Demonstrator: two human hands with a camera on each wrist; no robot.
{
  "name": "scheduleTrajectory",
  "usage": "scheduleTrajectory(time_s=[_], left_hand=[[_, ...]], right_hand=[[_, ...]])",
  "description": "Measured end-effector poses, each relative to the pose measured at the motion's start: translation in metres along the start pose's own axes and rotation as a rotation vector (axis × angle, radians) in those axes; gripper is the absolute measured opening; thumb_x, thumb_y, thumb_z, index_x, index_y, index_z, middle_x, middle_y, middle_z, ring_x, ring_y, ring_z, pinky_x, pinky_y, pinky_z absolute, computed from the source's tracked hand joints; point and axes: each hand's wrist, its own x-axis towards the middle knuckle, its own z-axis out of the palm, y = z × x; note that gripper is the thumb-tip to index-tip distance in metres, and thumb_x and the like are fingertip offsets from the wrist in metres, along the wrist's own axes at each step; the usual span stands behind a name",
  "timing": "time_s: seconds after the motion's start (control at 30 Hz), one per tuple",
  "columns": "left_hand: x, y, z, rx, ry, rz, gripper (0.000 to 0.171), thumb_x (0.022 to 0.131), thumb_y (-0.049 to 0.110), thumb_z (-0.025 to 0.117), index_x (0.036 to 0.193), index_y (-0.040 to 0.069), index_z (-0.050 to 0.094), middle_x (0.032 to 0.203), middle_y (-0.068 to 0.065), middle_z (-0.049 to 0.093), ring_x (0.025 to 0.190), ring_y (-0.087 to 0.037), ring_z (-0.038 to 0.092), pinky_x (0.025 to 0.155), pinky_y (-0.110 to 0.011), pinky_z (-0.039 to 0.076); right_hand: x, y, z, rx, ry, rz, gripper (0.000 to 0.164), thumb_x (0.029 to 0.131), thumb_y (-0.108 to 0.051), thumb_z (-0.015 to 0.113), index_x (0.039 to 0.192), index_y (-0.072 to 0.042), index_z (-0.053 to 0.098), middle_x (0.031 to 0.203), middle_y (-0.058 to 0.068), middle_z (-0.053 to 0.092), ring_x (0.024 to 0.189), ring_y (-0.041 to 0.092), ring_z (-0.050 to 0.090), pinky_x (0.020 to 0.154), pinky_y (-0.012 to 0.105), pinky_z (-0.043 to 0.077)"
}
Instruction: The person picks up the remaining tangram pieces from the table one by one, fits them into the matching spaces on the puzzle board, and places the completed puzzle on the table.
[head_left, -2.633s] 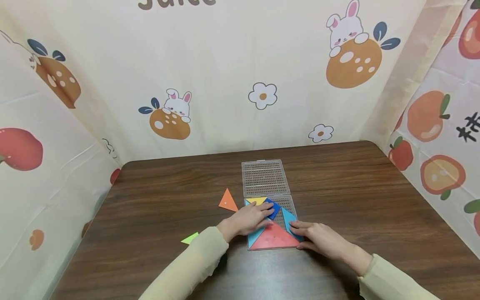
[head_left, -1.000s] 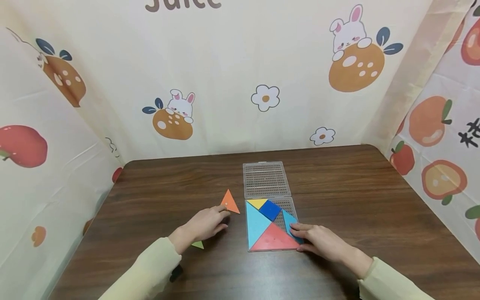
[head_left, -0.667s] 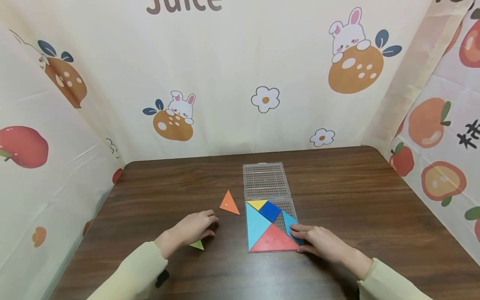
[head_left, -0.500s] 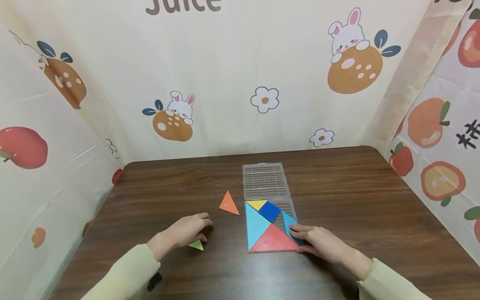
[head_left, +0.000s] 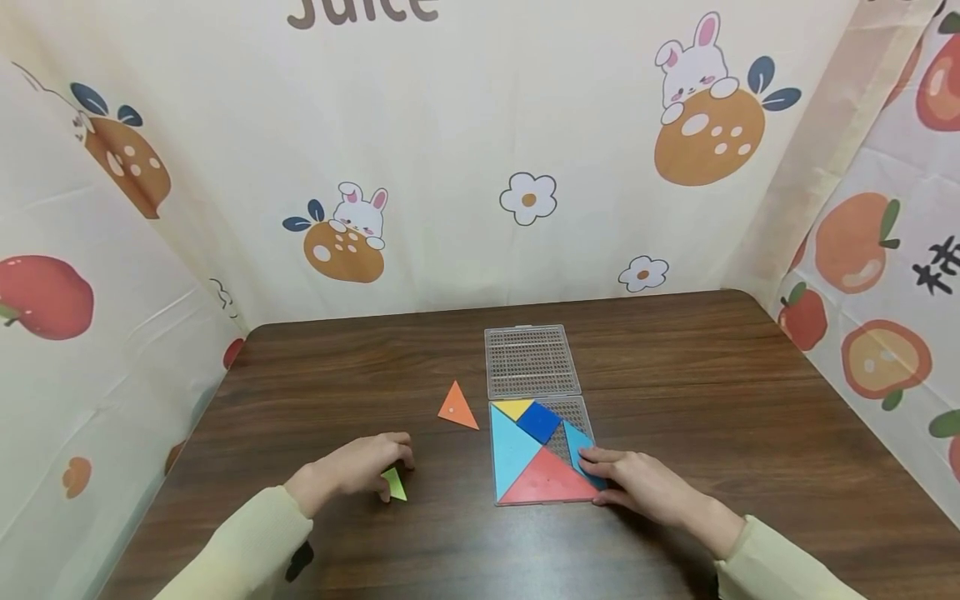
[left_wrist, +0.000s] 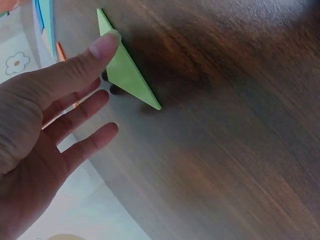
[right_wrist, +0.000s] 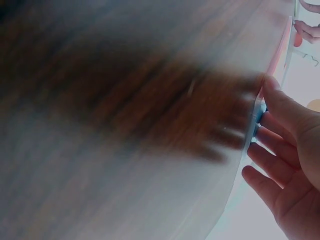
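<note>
While a cream fabric backdrop point(head_left: 442, 125) printed with rabbits, fruit and flowers hangs at the far side, a dark brown wood-grain surface point(head_left: 322, 375) spreads before it. Near the middle lies a hinged case of clear perforated plastic point(head_left: 532, 362), unfolded into a far half and a near half. From where I stand, the person's right hand point(head_left: 645, 483) has its fingers extended over the near half's right edge, thumb at the near right corner. The left hand point(head_left: 352, 468) is well left of the case, its thumb and fingers apart.

In the near half, a large flat light-blue triangle point(head_left: 512, 450) fills the left side and a large coral-red triangle point(head_left: 547, 481) the near side. An orange triangle point(head_left: 457, 410) lies left of the case. Under the right hand's fingertips is a blue parallelogram point(head_left: 577, 439); a dark blue square point(head_left: 540, 422) sits farther left. Between the left hand's thumb and fingers lies a lime-green triangle point(left_wrist: 129, 82); I cannot tell whether the thumb touches it. A small yellow triangle point(head_left: 514, 408) occupies the far left corner.
</note>
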Motion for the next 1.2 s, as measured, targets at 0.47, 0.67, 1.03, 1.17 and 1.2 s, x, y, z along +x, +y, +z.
scheduleTrajectory(time_s=[0.47, 0.67, 1.03, 1.17, 1.2], left_hand=[[0.009, -0.011, 0.004, -0.086, 0.019, 0.046, 0.021, 0.065, 0.004, 0.076, 0.081, 0.007, 0.063, 0.082, 0.005, 0.050, 0.070, -0.006, 0.049, 0.060, -0.018, 0.043], [0.010, -0.011, 0.006, -0.085, 0.027, 0.061, 0.016, 0.066, 0.001, 0.074, 0.074, 0.008, 0.062, 0.075, 0.008, 0.051, 0.066, -0.004, 0.049, 0.057, -0.016, 0.042], [0.011, -0.014, 0.007, -0.125, 0.018, 0.030, 0.019, 0.065, 0.000, 0.075, 0.070, 0.008, 0.059, 0.070, 0.008, 0.049, 0.061, -0.003, 0.045, 0.052, -0.018, 0.040], [0.013, -0.015, 0.006, -0.155, 0.025, 0.019, 0.019, 0.063, 0.000, 0.076, 0.066, 0.007, 0.058, 0.064, 0.006, 0.049, 0.055, -0.002, 0.041, 0.048, -0.017, 0.039], [0.013, -0.015, 0.005, -0.163, 0.030, 0.017, 0.019, 0.063, 0.000, 0.076, 0.065, 0.007, 0.058, 0.062, 0.006, 0.049, 0.054, -0.002, 0.040, 0.047, -0.018, 0.039]], right_hand=[[0.000, -0.001, -0.001, -0.002, 0.001, 0.011, 0.042, 0.079, -0.021, 0.067, 0.115, -0.001, 0.059, 0.120, 0.012, 0.054, 0.103, 0.026, 0.055, 0.076, 0.037, 0.048], [-0.001, -0.001, 0.000, 0.003, -0.008, 0.014, 0.041, 0.079, -0.021, 0.066, 0.115, -0.001, 0.059, 0.120, 0.012, 0.054, 0.104, 0.026, 0.055, 0.076, 0.037, 0.048], [-0.001, -0.001, 0.001, -0.002, -0.005, 0.007, 0.041, 0.079, -0.021, 0.066, 0.114, -0.002, 0.059, 0.119, 0.012, 0.055, 0.103, 0.025, 0.055, 0.075, 0.037, 0.048], [0.000, 0.000, 0.000, 0.005, -0.010, 0.013, 0.042, 0.079, -0.022, 0.066, 0.115, -0.002, 0.059, 0.120, 0.012, 0.054, 0.104, 0.026, 0.055, 0.075, 0.037, 0.048], [0.000, 0.000, 0.000, 0.006, -0.012, 0.014, 0.042, 0.079, -0.022, 0.066, 0.115, -0.002, 0.059, 0.120, 0.012, 0.054, 0.104, 0.026, 0.055, 0.075, 0.037, 0.048]])
